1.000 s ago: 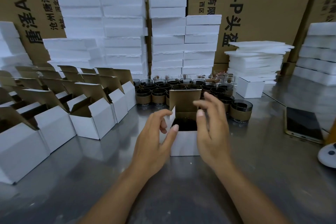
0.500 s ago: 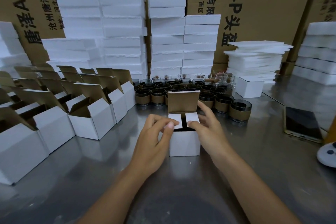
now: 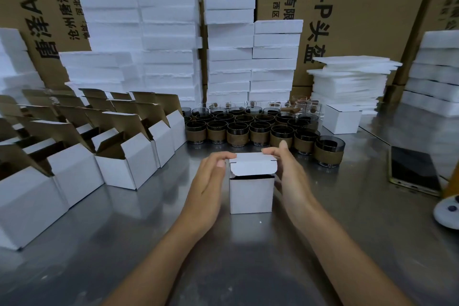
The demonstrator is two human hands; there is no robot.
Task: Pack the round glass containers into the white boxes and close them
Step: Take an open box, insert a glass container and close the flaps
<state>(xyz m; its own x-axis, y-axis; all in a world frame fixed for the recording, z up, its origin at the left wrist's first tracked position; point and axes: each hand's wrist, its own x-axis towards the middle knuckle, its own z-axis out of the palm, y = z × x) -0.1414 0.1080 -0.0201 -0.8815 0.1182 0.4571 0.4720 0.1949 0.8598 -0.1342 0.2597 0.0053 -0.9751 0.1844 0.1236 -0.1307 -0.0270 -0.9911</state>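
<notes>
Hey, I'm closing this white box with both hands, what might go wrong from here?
1. The tuck flap of the white box hangs untucked above the front wall. If the left hand and right hand press down now, it may crease or land outside instead of sliding in.
2. The glass containers stand close behind the right hand, so a backward flick could topple one.

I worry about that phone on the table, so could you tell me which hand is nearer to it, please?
Right. The right hand is left of the phone, not touching it; the left hand is farther left, beyond the white box.
</notes>
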